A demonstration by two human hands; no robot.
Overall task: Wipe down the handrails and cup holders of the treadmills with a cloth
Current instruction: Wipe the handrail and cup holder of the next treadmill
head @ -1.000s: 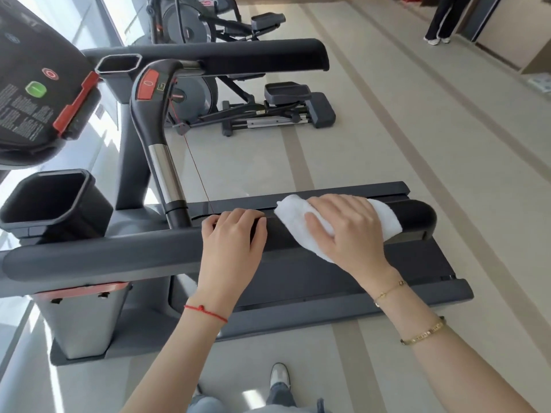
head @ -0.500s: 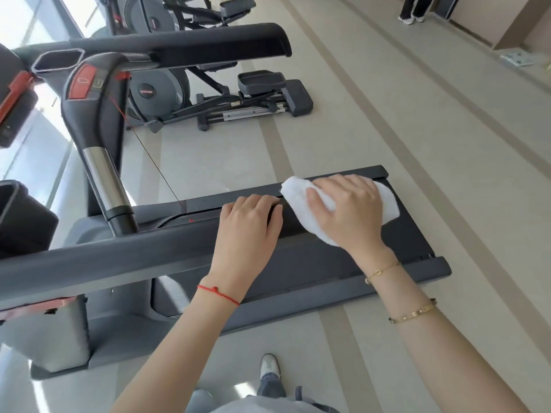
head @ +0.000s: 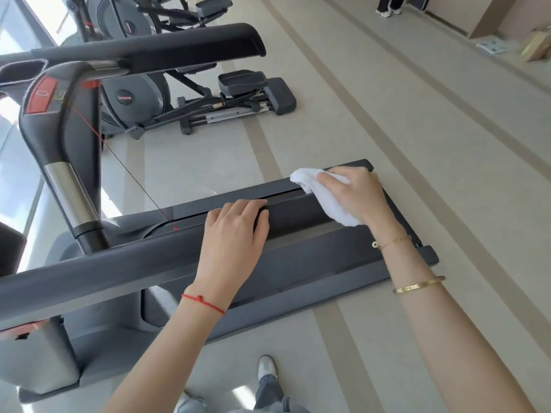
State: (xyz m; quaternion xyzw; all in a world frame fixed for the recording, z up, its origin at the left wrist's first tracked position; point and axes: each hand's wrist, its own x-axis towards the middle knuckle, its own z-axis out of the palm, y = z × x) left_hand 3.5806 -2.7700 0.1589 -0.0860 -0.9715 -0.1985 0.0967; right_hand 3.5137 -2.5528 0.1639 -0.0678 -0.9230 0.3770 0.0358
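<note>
A dark grey handrail [head: 125, 263] runs from the left edge towards the right across the middle of the view. My left hand [head: 235, 234] rests on top of it, fingers curled over its far side. At the rail's right end my right hand [head: 354, 195] grips a white cloth [head: 325, 198] wrapped over the rail, which hides the rail's tip. The far handrail [head: 179, 49] crosses the top left. A cup holder's opening [head: 22, 70] shows at the far left.
The treadmill deck [head: 313, 263] lies below the rail. A curved grip [head: 59, 129] with a red button and a red safety cord stands left. An elliptical machine [head: 208, 96] sits behind. A person's legs [head: 387, 4] stand far off, and boxes [head: 533, 46] at the right.
My right hand has slid the cloth further right along the rail to its end. My left hand stayed on the rail. The camera has swung right, so the console and near cup holder left the view.
</note>
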